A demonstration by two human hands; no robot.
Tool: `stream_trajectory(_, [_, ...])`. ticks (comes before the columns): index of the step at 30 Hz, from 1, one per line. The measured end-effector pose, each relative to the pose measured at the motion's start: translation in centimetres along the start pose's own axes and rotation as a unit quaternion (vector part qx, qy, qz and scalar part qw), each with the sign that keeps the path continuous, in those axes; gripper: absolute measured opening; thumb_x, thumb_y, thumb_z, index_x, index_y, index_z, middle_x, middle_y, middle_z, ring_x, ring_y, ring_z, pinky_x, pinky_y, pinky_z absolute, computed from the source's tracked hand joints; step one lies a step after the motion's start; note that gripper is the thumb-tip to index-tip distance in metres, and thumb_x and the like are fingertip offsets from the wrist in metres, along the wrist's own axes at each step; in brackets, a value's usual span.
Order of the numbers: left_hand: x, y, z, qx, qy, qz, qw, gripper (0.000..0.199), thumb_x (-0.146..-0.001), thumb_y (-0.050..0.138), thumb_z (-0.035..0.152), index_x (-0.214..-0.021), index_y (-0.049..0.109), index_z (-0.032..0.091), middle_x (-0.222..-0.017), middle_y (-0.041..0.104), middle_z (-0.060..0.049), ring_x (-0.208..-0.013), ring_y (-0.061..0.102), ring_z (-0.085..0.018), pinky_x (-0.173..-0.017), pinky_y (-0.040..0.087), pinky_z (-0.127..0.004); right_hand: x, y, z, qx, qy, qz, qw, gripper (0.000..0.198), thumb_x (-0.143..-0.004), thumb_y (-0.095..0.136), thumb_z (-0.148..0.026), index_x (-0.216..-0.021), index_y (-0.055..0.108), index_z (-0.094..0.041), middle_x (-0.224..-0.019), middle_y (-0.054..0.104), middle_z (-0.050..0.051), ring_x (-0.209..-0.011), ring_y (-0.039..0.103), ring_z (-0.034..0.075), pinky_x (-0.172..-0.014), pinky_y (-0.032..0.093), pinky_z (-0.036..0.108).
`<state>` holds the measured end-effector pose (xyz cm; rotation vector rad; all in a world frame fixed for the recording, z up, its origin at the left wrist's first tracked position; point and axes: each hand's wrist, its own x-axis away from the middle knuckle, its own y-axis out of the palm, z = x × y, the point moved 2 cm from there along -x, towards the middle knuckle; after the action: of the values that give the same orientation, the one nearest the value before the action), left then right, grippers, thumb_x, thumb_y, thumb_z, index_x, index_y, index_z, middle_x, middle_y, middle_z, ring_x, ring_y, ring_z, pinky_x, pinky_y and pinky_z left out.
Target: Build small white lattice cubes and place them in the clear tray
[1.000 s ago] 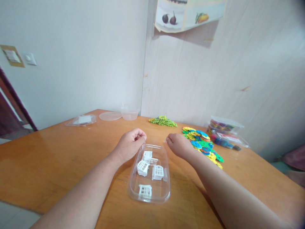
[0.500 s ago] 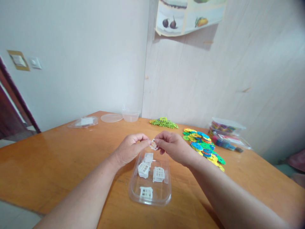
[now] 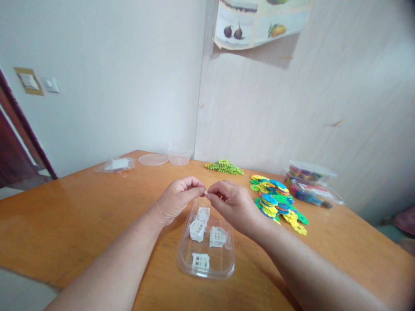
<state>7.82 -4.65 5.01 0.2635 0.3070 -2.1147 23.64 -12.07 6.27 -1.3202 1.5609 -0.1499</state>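
Above the far end of a clear plastic tray (image 3: pixel 221 274), my left hand (image 3: pixel 179 198) and my right hand (image 3: pixel 234 204) meet fingertip to fingertip. Both pinch a small white plastic lattice piece (image 3: pixel 205 194); only a sliver of it shows, as fingers cover the rest. Inside the tray lie more white lattice pieces like little window frames: a stack on the left (image 3: pixel 197 231), another stack on the right (image 3: pixel 217 236), some at the far end (image 3: pixel 203 214) and some at the near end (image 3: pixel 200 261).
Colourful plastic discs (image 3: pixel 270 199) are heaped right of my right hand. Green pieces (image 3: pixel 224 167) lie behind. Two clear boxes (image 3: pixel 316 192) stand at the back right. A clear tub (image 3: pixel 179 157), a round lid (image 3: pixel 153 160) and a clear lid (image 3: pixel 117 164) sit toward the wall.
The lattice piece has turned from showing its face to nearly edge-on, more covered by my fingers. My right fingertips have closed in toward my left ones. The view has shifted slightly.
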Motion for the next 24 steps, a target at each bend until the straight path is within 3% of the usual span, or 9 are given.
stream_trajectory(3, [-0.1,-0.1,-0.2,0.012,-0.012,0.014,1.0,0.009,-0.077,0.064,0.023,-0.083,0.061,0.017,-0.078,0.061,0.001,-0.078,0.055,-0.013,-0.077,0.041,-0.028,0.0,0.1,-0.2,-0.015,-0.01,-0.016,1.0,0.004,-0.084,0.062,-0.019,-0.087,0.065,-0.019,-0.079,0.061,-0.001,-0.07,0.056,0.009,-0.063,0.04,0.022])
stream_trajectory(13, [0.0,0.2,-0.7,0.03,-0.035,-0.025,0.999,0.015,-0.073,0.063,0.017,-0.085,0.054,0.018,-0.074,0.057,0.004,-0.068,0.052,-0.01,-0.064,0.037,-0.023,-0.3,0.1,0.6,-0.025,0.089,-0.039,0.995,0.008,-0.081,0.061,-0.022,-0.084,0.067,-0.018,-0.078,0.065,0.001,-0.072,0.057,0.012,-0.063,0.042,0.024])
stream_trajectory(16, [0.1,0.3,-0.6,0.033,-0.047,-0.044,0.997,0.017,-0.073,0.064,0.018,-0.088,0.054,0.019,-0.073,0.059,0.004,-0.065,0.053,-0.01,-0.064,0.037,-0.023,-0.4,0.0,0.7,-0.061,0.151,-0.087,0.983,0.009,-0.08,0.06,-0.025,-0.079,0.066,-0.018,-0.07,0.063,-0.001,-0.064,0.054,0.011,-0.057,0.039,0.023])
stream_trajectory(19, [0.1,0.2,-0.3,0.026,-0.032,-0.019,0.999,0.014,-0.076,0.062,0.022,-0.088,0.055,0.019,-0.077,0.063,0.002,-0.074,0.059,-0.013,-0.073,0.041,-0.026,-0.3,-0.5,0.3,-0.091,0.198,-0.138,0.966,0.011,-0.079,0.06,-0.027,-0.079,0.066,-0.017,-0.067,0.06,-0.002,-0.06,0.05,0.01,-0.053,0.037,0.022])
stream_trajectory(24, [-0.1,-0.4,0.0,-0.016,0.003,0.047,0.999,0.012,-0.08,0.057,0.028,-0.088,0.057,0.019,-0.083,0.067,-0.001,-0.085,0.061,-0.016,-0.084,0.042,-0.031,0.5,-0.8,-1.8,-0.113,0.194,-0.266,0.938,0.011,-0.077,0.059,-0.022,-0.08,0.067,-0.016,-0.066,0.06,-0.002,-0.059,0.049,0.009,-0.053,0.038,0.02])
